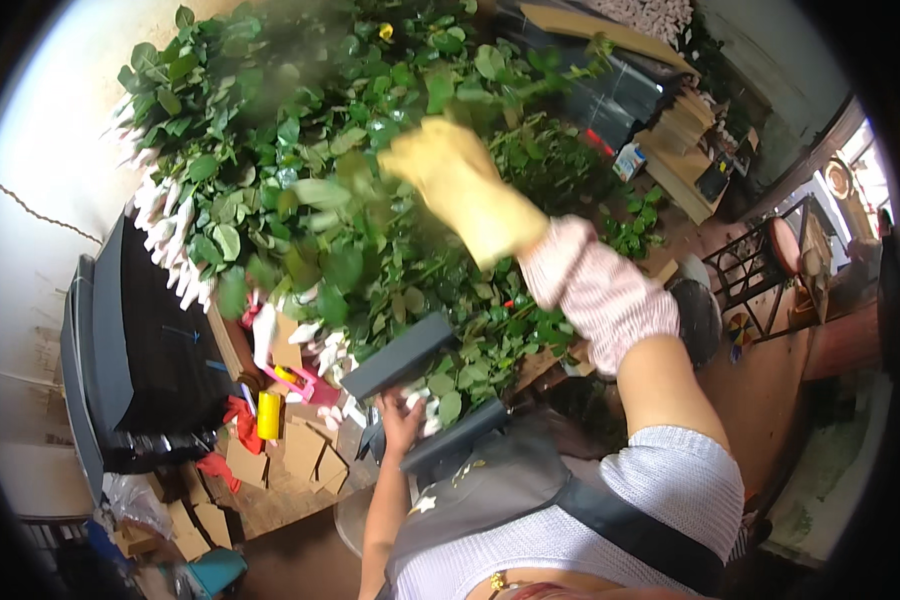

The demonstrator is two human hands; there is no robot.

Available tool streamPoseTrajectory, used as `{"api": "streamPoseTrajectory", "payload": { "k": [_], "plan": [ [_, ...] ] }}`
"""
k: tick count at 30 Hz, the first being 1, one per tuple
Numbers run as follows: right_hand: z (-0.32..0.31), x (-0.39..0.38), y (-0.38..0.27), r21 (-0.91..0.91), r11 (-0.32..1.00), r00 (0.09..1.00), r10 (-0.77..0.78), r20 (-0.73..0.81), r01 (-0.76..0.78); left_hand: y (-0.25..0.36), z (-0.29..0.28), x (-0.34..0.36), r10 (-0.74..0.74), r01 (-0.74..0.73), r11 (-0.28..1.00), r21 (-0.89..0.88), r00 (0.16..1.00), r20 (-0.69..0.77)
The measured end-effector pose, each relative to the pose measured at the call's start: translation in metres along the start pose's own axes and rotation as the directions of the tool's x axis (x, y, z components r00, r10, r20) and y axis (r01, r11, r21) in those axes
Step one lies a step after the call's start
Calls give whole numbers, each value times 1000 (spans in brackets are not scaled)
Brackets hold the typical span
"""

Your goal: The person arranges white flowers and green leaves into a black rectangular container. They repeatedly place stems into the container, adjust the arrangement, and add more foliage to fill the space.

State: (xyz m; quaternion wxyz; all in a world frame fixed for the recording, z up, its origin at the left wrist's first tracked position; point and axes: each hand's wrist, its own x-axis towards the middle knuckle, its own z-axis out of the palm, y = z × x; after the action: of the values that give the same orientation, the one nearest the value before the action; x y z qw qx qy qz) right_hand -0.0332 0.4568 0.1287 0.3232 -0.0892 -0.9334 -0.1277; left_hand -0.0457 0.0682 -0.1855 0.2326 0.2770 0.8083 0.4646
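My right hand (415, 160), in a yellow glove with a striped pink sleeve above it, is over the pile of leafy green stems (345, 200). Motion smears its fingers and the leaves beside them. My bare left hand (400, 425) is low in the middle, fingers curled between two dark grey padded blocks (395, 355), beside small white wrapped flower heads (430, 415); what it holds I cannot make out. More white wrapped heads (170, 240) line the pile’s left side.
A wooden bench (275, 505) carries cardboard pieces (310, 455), red scraps, a yellow cylinder (268, 415) and a pink tool (315, 388). Black sheets (155, 340) stand at left. Cardboard stacks (680, 150) are at back right, a black metal frame (755, 270) at far right.
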Motion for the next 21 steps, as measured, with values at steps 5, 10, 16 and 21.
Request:
{"api": "streamPoseTrajectory", "payload": {
  "k": [5, 10, 16, 21],
  "plan": [
    [32, 17, -18, -337, 936, 955, 188, 229, -103, -20, -4, -4, 100, -95, 988, 119, 995, -31],
    [106, -99, -53, 18, 997, 540, 24, 841, -72, -24, 5, -3, -55, 62, 987, -151, 997, 56],
    [66, -71, -52, 84, 967, 787, 144, 600, -241, 10, -8, -7, 150, -164, 975, 148, 984, 100],
    [48, -55, -19, 164, 938, 779, 149, 609, -307, 11, -5, 4, 125, -157, 976, 150, 972, 201]
  ]
}}
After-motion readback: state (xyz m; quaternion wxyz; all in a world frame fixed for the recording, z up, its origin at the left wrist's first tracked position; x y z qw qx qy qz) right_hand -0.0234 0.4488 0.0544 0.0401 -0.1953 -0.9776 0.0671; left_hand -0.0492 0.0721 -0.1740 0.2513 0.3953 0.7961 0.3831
